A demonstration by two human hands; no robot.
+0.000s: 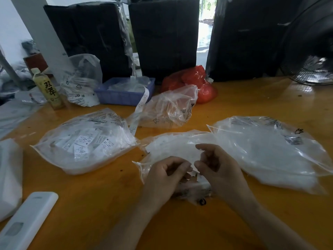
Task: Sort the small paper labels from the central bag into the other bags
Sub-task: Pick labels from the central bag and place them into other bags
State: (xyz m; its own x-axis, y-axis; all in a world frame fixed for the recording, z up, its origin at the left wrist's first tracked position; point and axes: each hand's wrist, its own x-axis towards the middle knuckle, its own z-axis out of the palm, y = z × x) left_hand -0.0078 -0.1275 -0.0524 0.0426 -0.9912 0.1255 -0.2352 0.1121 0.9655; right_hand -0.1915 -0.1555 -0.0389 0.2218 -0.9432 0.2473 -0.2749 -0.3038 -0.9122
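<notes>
Curling both hands over the central bag (173,147) at lower middle of the frame, we pinch small paper labels (195,175) between our left hand (167,175) and right hand (216,167), fingers bent.

Glossy, smooth orange-lacquered wooden table (100,192). Thin, crinkled, shiny clear plastic: central bag (173,147), left bag (84,141), right bag (270,150). Matt white paper labels (84,143) inside. Matt blue plastic basket (124,94). Shiny red plastic bag (194,82). Smooth white plastic remote (27,222).
</notes>
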